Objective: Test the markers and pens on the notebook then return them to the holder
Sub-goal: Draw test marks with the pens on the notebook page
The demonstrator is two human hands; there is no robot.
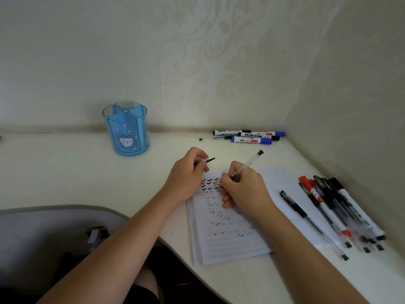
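Testing a gel pen (247,164) on the notebook (230,238), mid-task.
R hand (243,189) grip holds pen, L hand (188,172) pinches cap (209,159); many ticks (210,182) done; holder (127,128) looks empty, none returned.

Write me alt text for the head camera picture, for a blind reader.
A person's right hand holds a clear pen to a lined notebook full of check marks, while the left hand pinches a small black cap. A blue holder stands back left; markers lie by the wall, more pens on the right.
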